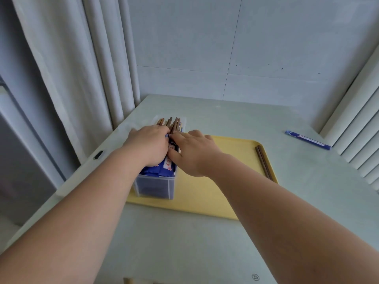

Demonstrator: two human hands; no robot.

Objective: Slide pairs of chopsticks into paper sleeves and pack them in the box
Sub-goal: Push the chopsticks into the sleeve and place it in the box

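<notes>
Nothing here can be read for certain. The paper sleeves [167,167] in the clear box [155,187], which stands at the left end of the yellow tray [205,201], are blue. The ones that show bear a white label with small red or pink characters and pink flower marks, too small and blurred to make out. A single blue sleeve [307,140] lies on the table [184,253] to the right of the tray, beyond its far right corner, and carries a pale printed strip along its length, likewise illegible. Nearer than the tray's near right corner, the table shows a small round mark [255,277]: a circle around two letter-like shapes that cannot be told.
</notes>
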